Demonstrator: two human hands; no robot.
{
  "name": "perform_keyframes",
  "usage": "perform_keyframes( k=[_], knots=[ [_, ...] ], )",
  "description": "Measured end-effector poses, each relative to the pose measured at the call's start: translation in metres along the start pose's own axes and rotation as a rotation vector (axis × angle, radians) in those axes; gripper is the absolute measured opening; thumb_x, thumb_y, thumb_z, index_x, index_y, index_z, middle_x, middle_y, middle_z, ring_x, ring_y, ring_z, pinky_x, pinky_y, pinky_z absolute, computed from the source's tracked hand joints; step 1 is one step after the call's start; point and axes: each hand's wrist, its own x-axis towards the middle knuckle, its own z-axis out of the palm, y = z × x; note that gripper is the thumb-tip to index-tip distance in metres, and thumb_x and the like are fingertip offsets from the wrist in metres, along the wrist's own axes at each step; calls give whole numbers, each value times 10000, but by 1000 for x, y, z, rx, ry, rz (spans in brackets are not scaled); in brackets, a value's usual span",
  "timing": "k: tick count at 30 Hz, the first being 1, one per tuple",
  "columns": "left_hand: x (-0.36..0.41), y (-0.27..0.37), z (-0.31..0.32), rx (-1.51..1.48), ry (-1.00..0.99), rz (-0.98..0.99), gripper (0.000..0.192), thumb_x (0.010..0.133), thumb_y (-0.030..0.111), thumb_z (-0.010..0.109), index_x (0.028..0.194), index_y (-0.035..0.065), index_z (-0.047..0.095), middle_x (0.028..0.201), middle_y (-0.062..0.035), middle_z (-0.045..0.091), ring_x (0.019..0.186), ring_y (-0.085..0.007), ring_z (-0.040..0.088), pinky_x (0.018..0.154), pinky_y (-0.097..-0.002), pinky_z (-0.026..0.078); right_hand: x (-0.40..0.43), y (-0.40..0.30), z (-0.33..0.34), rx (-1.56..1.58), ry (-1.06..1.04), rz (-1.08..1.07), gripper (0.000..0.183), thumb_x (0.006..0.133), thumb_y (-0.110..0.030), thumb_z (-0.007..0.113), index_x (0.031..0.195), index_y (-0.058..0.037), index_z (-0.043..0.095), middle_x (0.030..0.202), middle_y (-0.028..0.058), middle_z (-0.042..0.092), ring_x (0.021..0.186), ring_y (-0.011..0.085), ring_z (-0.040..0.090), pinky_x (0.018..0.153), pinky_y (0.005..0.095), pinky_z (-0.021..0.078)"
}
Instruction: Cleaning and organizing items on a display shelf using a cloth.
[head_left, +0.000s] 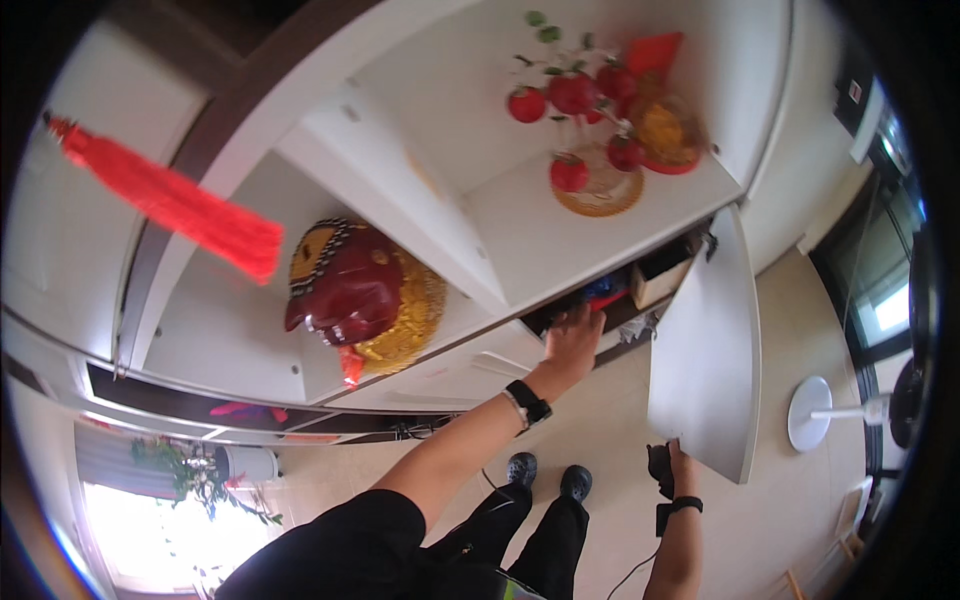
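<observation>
My left hand (576, 339), with a black watch on the wrist, reaches into the lower cabinet compartment (619, 319). Its fingertips are near dark contents and a red item (609, 298); whether they grip anything cannot be seen. A light wooden box (660, 279) stands farther along inside. My right hand (681, 466) is by the outer corner of the open white cabinet door (705, 352). It holds a small black object (660, 469) whose kind is unclear, and a black band is around that wrist.
Shelves above bear a dark red and gold ornament (360, 285), red fruit decorations (574, 94), a gold-coloured plate (598, 187) and a red container (671, 139). A red tassel (176, 202) hangs at left. A white round-based stand (810, 414) is on the floor at right; a cable runs near my right arm.
</observation>
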Motion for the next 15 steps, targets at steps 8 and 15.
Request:
perform_keyframes(
  k=[8,15],
  knots=[
    [-1,-11,-12,-395,50,-178,287,753,79,645,1031,102,580,1021,-120,546,917,-333,590,725,-473,520,6,20,61,59,4,-6,510,835,-463,615,1041,2,638,997,184,684,915,386,620,805,450,497],
    [-93,-14,-105,-653,-186,-43,146,730,8,574,859,53,626,871,-130,626,862,-344,613,766,-455,502,-11,-46,99,-184,-160,-34,648,728,-406,774,1220,-31,584,1058,190,684,998,363,646,836,422,517]
  ],
)
